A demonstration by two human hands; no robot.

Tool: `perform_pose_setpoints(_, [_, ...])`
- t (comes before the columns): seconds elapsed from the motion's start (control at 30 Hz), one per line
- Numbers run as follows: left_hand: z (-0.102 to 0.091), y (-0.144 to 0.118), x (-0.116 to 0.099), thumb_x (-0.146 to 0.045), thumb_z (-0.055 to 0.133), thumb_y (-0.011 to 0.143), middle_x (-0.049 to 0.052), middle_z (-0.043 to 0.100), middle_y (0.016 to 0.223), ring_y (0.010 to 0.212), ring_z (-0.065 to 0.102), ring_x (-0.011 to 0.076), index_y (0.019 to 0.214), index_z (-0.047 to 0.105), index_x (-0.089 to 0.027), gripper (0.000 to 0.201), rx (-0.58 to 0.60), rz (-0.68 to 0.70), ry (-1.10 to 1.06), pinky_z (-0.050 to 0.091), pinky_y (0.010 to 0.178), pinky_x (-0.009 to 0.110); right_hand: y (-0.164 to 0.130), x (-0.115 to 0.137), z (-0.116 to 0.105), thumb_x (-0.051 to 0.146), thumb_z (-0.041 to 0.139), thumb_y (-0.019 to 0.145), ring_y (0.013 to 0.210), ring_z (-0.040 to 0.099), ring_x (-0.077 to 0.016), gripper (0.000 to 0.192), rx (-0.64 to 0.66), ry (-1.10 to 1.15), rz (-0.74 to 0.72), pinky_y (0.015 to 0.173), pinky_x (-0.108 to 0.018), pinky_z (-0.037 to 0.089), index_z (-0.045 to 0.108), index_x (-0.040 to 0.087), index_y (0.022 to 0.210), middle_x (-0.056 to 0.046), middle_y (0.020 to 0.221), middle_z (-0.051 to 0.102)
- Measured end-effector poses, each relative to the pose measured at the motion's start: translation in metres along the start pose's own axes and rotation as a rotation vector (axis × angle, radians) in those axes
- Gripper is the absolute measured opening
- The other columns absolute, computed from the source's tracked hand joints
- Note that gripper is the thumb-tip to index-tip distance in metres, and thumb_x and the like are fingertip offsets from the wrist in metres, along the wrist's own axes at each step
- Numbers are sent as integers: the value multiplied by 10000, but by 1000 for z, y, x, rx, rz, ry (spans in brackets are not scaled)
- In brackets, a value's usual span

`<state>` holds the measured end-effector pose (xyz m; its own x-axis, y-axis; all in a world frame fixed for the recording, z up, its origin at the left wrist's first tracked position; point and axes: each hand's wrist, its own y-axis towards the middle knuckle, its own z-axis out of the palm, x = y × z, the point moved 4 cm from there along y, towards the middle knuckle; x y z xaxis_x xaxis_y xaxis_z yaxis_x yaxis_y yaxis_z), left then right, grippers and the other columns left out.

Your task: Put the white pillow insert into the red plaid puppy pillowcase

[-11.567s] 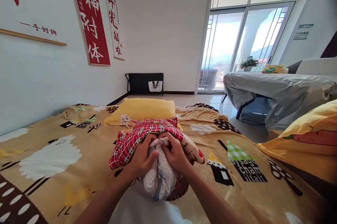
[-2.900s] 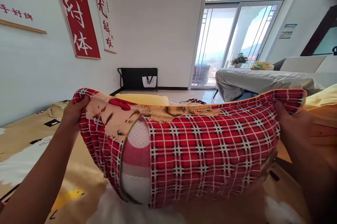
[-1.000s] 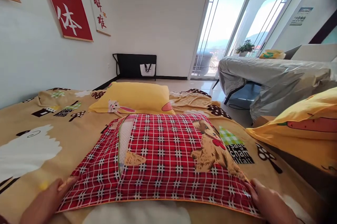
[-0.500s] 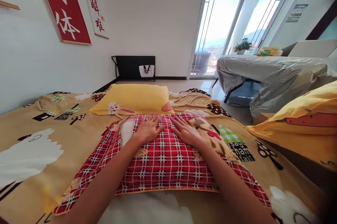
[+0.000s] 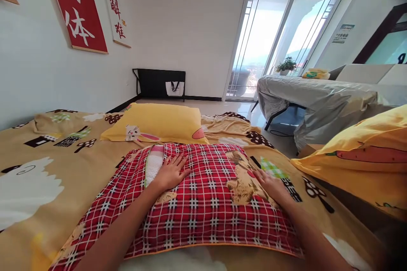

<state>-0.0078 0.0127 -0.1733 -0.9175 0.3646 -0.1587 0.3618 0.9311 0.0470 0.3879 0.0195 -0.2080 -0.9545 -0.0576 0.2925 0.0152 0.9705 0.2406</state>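
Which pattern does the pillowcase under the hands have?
The pillowcase has a red, white and black check with a brown dog print, seen in the head view.

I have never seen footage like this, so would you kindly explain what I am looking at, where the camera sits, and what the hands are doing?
There is no machine here: a person wears one camera on the head, looking forward and down at their own bare hands. The left hand and right hand lie flat, fingers spread, on a red plaid pillow; nothing is gripped. The pillow rests on a bed with a tan cartoon-print blanket. A yellow pillow lies just behind it, and another yellow pillow sits at the right.
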Motion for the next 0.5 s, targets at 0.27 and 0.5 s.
perform_pose_setpoints(0.27, [-4,-8,2,-584,240,1000,23,153,1603,1489,165,229,1554,212,-236,655,-64,2,-16,141,1208,487,-57,87,16,464,245,1017,1430,321,-208,540,-268,-52,-372,1129,-430,313,300,296,1528,-34,1544,355])
perform_pose_setpoints(0.5, [-13,-26,-8,-476,287,1022,43,296,1566,1458,268,221,1510,351,-222,554,-227,20,-37,177,1206,457,-97,-4,38,508,246,987,1428,324,-239,617,-279,107,-191,1144,-481,333,231,262,1553,-44,1559,324])
